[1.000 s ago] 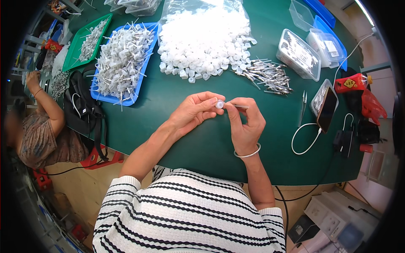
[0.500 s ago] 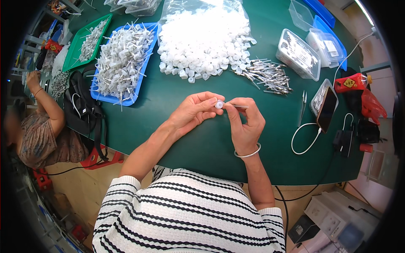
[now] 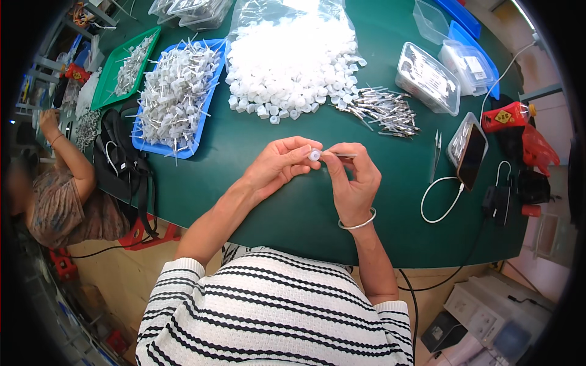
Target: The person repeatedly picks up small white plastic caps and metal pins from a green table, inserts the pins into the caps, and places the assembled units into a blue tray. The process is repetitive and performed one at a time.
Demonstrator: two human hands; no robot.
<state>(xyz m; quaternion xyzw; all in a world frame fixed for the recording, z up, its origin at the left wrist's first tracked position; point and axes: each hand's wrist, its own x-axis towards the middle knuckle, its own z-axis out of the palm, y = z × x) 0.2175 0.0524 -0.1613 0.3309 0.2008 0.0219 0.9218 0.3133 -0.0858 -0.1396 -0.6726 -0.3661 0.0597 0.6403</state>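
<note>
Between the thumb and fingers of my left hand (image 3: pixel 279 163) is a small white plastic cap (image 3: pixel 314 155), its round face turned up. My right hand (image 3: pixel 354 177), with a bangle on its wrist, pinches a thin metal rod (image 3: pixel 343 155) whose tip is at or very near the cap; the exact contact is hidden by the fingertips. Beyond my hands spreads a large heap of similar white caps (image 3: pixel 287 67) on a clear plastic bag. Just right of it lies a loose pile of thin metal rods (image 3: pixel 384 111).
A blue tray (image 3: pixel 194 145) and a green tray (image 3: pixel 97 91) hold white pieces with rods. At right are a clear tub (image 3: pixel 452 105), tweezers (image 3: pixel 436 155), a cabled phone (image 3: pixel 473 160) and a red bottle (image 3: pixel 506 117). A black backpack (image 3: pixel 119 146) and another person's arm (image 3: pixel 70 152) are at left.
My hands keep the same grip on the cap and rod, shifting only very slightly. The view has moved a little; nothing was taken up or let go.
</note>
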